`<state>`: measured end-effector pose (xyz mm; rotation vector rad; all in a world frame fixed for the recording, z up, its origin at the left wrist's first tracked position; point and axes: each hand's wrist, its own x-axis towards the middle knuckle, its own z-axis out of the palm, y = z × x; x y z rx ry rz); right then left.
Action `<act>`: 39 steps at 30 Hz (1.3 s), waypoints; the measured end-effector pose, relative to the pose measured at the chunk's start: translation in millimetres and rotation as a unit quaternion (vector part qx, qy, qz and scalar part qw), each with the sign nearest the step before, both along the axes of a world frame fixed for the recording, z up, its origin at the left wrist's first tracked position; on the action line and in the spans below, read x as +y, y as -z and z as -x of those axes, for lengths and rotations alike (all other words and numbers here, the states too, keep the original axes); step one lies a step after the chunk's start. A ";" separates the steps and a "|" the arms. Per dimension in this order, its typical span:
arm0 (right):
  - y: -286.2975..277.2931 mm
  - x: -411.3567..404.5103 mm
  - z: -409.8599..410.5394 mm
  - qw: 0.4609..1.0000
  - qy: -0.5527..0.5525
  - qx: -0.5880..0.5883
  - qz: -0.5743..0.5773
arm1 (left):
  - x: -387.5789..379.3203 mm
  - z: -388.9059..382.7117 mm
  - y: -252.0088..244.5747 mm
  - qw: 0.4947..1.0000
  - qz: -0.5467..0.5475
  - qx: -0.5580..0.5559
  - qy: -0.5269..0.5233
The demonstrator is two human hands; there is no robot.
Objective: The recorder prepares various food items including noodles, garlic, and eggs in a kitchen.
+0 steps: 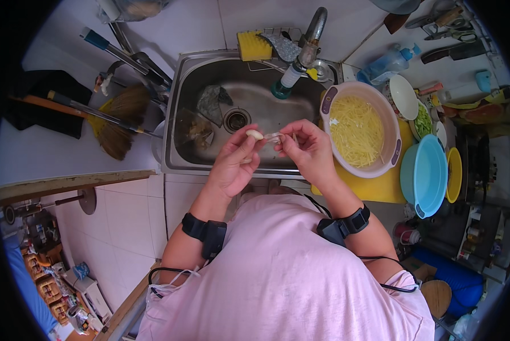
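Over the front of a stainless steel sink (263, 96), my left hand (237, 160) pinches a pale peeled garlic clove (254, 134) between thumb and fingers. Another pale piece shows against its lower fingers. My right hand (308, 149) is close beside it, its fingertips closed on a whitish, papery piece that looks like garlic skin (274, 137). Below the hands lies the sink basin, with a drain (237, 119), a crumpled grey mesh cloth (210, 102) and a clear plastic bag with brownish scraps (200, 131) at its left side.
A faucet (289, 79) reaches over the sink; a yellow sponge (255, 45) sits behind. At right, a pink basin (398, 128) of shredded yellowish strips in water stands on a yellow board (366, 187), near a blue basin (425, 177) and bowls. Brooms (123, 119) lean at left.
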<state>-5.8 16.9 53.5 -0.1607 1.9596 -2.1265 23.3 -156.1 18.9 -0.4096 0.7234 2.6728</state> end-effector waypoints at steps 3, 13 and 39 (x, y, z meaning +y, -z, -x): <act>0.8 -0.9 -0.5 0.999 -0.027 0.010 0.038 | 1.5 0.6 -3.0 1.000 -0.024 -0.005 0.007; -5.2 -6.9 1.1 0.959 0.005 0.235 -0.159 | 8.5 0.4 -8.0 1.000 0.014 0.002 0.002; -12.2 -9.8 -3.3 0.941 0.003 0.273 -0.202 | 2.6 2.6 -15.9 0.963 0.237 0.116 0.061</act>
